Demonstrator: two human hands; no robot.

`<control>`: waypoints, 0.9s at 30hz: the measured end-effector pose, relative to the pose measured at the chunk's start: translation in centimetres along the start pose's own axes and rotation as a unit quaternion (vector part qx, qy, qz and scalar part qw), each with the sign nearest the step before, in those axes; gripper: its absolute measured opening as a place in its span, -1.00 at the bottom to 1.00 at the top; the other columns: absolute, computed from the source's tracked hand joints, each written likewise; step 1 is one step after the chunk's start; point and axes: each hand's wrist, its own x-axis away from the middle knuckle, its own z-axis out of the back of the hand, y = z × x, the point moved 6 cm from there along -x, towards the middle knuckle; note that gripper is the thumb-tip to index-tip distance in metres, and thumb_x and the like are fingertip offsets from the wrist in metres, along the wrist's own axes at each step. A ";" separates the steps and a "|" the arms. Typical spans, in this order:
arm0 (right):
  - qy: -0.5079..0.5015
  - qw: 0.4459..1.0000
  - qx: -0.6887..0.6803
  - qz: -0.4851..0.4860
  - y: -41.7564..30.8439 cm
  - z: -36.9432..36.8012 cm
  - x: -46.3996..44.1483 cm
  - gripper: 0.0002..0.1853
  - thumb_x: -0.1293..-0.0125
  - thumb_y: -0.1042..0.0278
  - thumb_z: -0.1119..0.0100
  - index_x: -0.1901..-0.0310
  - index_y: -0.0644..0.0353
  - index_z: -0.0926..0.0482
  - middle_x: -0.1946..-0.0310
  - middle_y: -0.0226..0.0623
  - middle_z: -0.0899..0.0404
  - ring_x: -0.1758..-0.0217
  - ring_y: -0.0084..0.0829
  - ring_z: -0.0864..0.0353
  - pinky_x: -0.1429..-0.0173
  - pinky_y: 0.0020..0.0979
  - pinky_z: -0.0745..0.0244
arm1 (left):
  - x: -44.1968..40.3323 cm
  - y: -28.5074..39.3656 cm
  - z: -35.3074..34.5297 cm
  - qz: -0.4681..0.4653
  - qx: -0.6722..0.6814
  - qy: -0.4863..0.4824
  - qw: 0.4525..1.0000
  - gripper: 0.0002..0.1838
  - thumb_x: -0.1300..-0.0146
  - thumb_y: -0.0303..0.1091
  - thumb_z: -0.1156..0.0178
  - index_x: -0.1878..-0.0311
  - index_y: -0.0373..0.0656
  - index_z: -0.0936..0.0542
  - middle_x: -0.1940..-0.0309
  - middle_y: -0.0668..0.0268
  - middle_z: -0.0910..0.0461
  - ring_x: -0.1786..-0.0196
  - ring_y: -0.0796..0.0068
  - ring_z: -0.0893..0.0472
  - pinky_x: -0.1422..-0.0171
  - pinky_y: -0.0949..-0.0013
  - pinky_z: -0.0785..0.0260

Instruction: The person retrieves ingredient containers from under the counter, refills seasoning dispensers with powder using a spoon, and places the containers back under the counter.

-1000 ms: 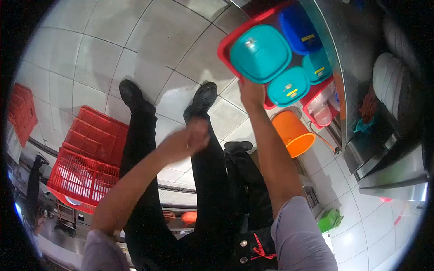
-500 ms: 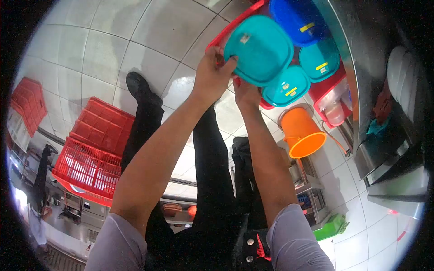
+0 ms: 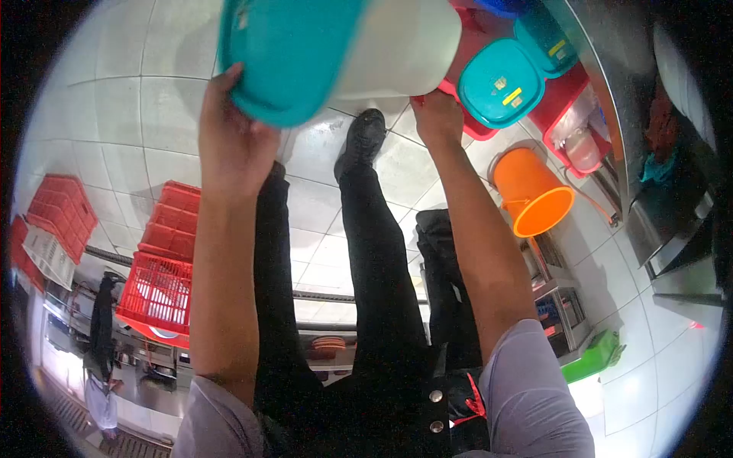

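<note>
My left hand (image 3: 240, 141) is closed on the edge of a teal lid (image 3: 294, 57) on a translucent white food container (image 3: 401, 49). The container is tipped on its side, its lid facing left, partly cut off by the top of the view. My right hand (image 3: 439, 118) is closed at the near edge of a red crate (image 3: 475, 126), beside the container's base; its fingertips are partly hidden. In the crate stand a smaller container with a teal lid (image 3: 500, 82), another teal-lidded one (image 3: 546, 40) and a blue lid (image 3: 500, 6).
An orange bucket (image 3: 534, 195) stands on the tiled floor near the crate. A steel counter edge (image 3: 599, 84) runs along the right. Stacked red crates (image 3: 156, 286) stand at left, and a green bin (image 3: 592, 359) lies lower right. A person (image 3: 99, 382) is far left.
The large teal-lidded container has come out of the red crate to the left and tilted onto its side in my left hand. My right hand remains by the crate's edge. The view has shifted.
</note>
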 end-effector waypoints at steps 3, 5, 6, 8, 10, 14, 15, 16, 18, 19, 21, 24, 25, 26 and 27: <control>-0.005 1.000 0.001 -0.003 -0.4 0.7 -0.2 -0.60 -0.54 -0.08 -0.32 -0.14 0.05 -0.75 0.10 0.02 -0.84 0.04 0.12 -0.86 -0.03 0.13 -0.77 | 2.2 2.8 0.2 -0.079 -0.062 0.104 0.990 -0.54 -0.65 -0.12 -0.18 -0.41 -0.23 -0.53 -0.24 0.18 -0.69 -0.17 0.31 -0.75 -0.34 0.15 -0.67; 0.012 1.000 -0.008 -0.002 -0.2 0.7 -0.2 -0.61 -0.53 -0.07 -0.32 -0.18 -0.01 -0.76 0.12 0.01 -0.84 0.02 0.08 -0.87 -0.06 0.15 -0.78 | 2.4 5.0 4.9 -0.075 -0.075 0.026 0.994 -0.46 -0.62 -0.06 -0.20 -0.47 -0.20 -0.52 -0.29 0.14 -0.70 -0.27 0.23 -0.75 -0.36 0.12 -0.67; -0.013 0.999 -0.017 -0.023 -0.3 1.0 -0.3 -0.61 -0.53 -0.07 -0.33 -0.19 -0.02 -0.76 0.12 0.01 -0.85 0.01 0.08 -0.87 -0.06 0.15 -0.79 | 2.7 5.8 7.3 -0.090 -0.071 0.014 0.993 -0.42 -0.59 -0.03 -0.24 -0.48 -0.19 -0.53 -0.28 0.14 -0.71 -0.28 0.22 -0.75 -0.37 0.12 -0.67; -0.014 0.998 -0.052 -0.029 -0.4 1.4 -0.4 -0.60 -0.52 -0.04 -0.36 -0.25 -0.05 -0.74 0.04 0.01 -0.85 -0.03 0.07 -0.87 -0.11 0.14 -0.78 | 3.3 8.2 8.9 -0.103 -0.092 0.025 0.990 -0.37 -0.53 0.01 -0.29 -0.49 -0.18 -0.54 -0.28 0.15 -0.72 -0.29 0.20 -0.75 -0.39 0.10 -0.67; -0.014 0.996 -0.077 -0.044 -0.5 1.8 -0.3 -0.59 -0.52 0.01 -0.38 -0.28 -0.04 -0.73 0.00 0.01 -0.84 -0.08 0.07 -0.85 -0.15 0.14 -0.77 | 4.5 10.1 9.3 -0.102 -0.136 0.074 0.983 -0.34 -0.49 0.04 -0.33 -0.49 -0.17 -0.54 -0.27 0.15 -0.72 -0.29 0.19 -0.74 -0.39 0.09 -0.67; -0.032 0.993 -0.096 -0.054 -0.6 2.5 -0.5 -0.56 -0.48 0.12 -0.43 -0.31 0.02 -0.71 -0.11 0.01 -0.81 -0.19 0.08 -0.81 -0.28 0.11 -0.71 | 6.6 13.0 9.8 -0.098 -0.209 0.144 0.962 -0.28 -0.40 0.09 -0.41 -0.48 -0.15 -0.57 -0.27 0.17 -0.73 -0.29 0.18 -0.75 -0.40 0.07 -0.68; -0.023 0.994 -0.091 -0.047 -0.6 2.3 -0.5 -0.56 -0.47 0.13 -0.43 -0.31 0.03 -0.71 -0.11 0.01 -0.81 -0.20 0.08 -0.81 -0.30 0.11 -0.70 | 7.0 13.7 10.1 -0.095 -0.226 0.144 0.959 -0.26 -0.37 0.10 -0.43 -0.48 -0.14 -0.57 -0.27 0.18 -0.74 -0.29 0.18 -0.75 -0.40 0.07 -0.69; -0.017 0.994 -0.104 -0.042 -0.4 2.1 -0.5 -0.56 -0.47 0.14 -0.43 -0.31 0.04 -0.71 -0.12 0.02 -0.81 -0.20 0.08 -0.81 -0.31 0.10 -0.69 | 7.3 14.2 10.9 -0.089 -0.241 0.124 0.959 -0.23 -0.33 0.11 -0.46 -0.48 -0.13 -0.58 -0.27 0.19 -0.74 -0.29 0.18 -0.75 -0.39 0.06 -0.70; -0.004 0.991 -0.129 -0.029 -0.3 1.8 -0.6 -0.56 -0.45 0.17 -0.44 -0.30 0.06 -0.71 -0.13 0.03 -0.81 -0.22 0.08 -0.80 -0.32 0.09 -0.68 | 7.6 14.7 13.1 -0.079 -0.218 0.096 0.968 -0.24 -0.30 0.11 -0.50 -0.46 -0.10 -0.61 -0.27 0.20 -0.75 -0.27 0.18 -0.76 -0.37 0.05 -0.71; -0.003 0.992 -0.125 -0.032 -0.6 2.3 -0.6 -0.57 -0.45 0.18 -0.44 -0.29 0.07 -0.71 -0.12 0.04 -0.81 -0.21 0.08 -0.80 -0.32 0.09 -0.68 | 7.7 14.7 14.5 -0.074 -0.180 0.090 0.977 -0.27 -0.31 0.09 -0.50 -0.45 -0.09 -0.62 -0.27 0.20 -0.75 -0.26 0.18 -0.77 -0.37 0.05 -0.71; -0.005 0.992 -0.118 -0.038 -1.0 2.9 -0.4 -0.58 -0.45 0.19 -0.44 -0.28 0.08 -0.71 -0.10 0.05 -0.81 -0.21 0.09 -0.80 -0.31 0.09 -0.68 | 7.7 14.6 16.7 -0.072 -0.122 0.056 0.988 -0.35 -0.36 0.03 -0.50 -0.42 -0.08 -0.63 -0.25 0.20 -0.77 -0.23 0.19 -0.78 -0.35 0.06 -0.72; 0.003 0.993 -0.119 -0.022 -0.8 2.3 -0.7 -0.58 -0.45 0.21 -0.44 -0.28 0.12 -0.70 -0.09 0.06 -0.80 -0.20 0.11 -0.79 -0.31 0.10 -0.68 | 6.9 14.6 17.1 -0.065 -0.053 -0.025 0.996 -0.49 -0.47 -0.08 -0.48 -0.36 -0.07 -0.66 -0.21 0.20 -0.80 -0.20 0.21 -0.80 -0.31 0.13 -0.74; 0.002 0.993 -0.113 -0.027 -0.9 2.5 -0.7 -0.57 -0.45 0.22 -0.44 -0.28 0.13 -0.69 -0.09 0.06 -0.80 -0.20 0.11 -0.79 -0.31 0.10 -0.68 | 6.6 14.2 16.8 -0.053 -0.025 -0.051 0.997 -0.54 -0.50 -0.12 -0.46 -0.35 -0.07 -0.66 -0.20 0.20 -0.80 -0.19 0.23 -0.81 -0.29 0.15 -0.75; 0.002 0.994 -0.108 -0.031 -0.9 2.6 -0.7 -0.57 -0.45 0.23 -0.44 -0.29 0.13 -0.68 -0.09 0.06 -0.80 -0.20 0.11 -0.79 -0.31 0.10 -0.67 | 6.3 14.0 16.6 -0.046 -0.001 -0.065 0.997 -0.57 -0.52 -0.15 -0.44 -0.34 -0.07 -0.67 -0.20 0.20 -0.81 -0.19 0.24 -0.81 -0.27 0.17 -0.75; 0.002 0.994 -0.102 -0.035 -1.0 2.8 -0.7 -0.56 -0.45 0.23 -0.45 -0.29 0.14 -0.68 -0.08 0.06 -0.79 -0.20 0.11 -0.79 -0.31 0.10 -0.67 | 6.0 14.0 17.0 -0.037 0.024 -0.078 0.996 -0.60 -0.55 -0.17 -0.42 -0.33 -0.07 -0.67 -0.19 0.20 -0.81 -0.18 0.25 -0.81 -0.26 0.19 -0.76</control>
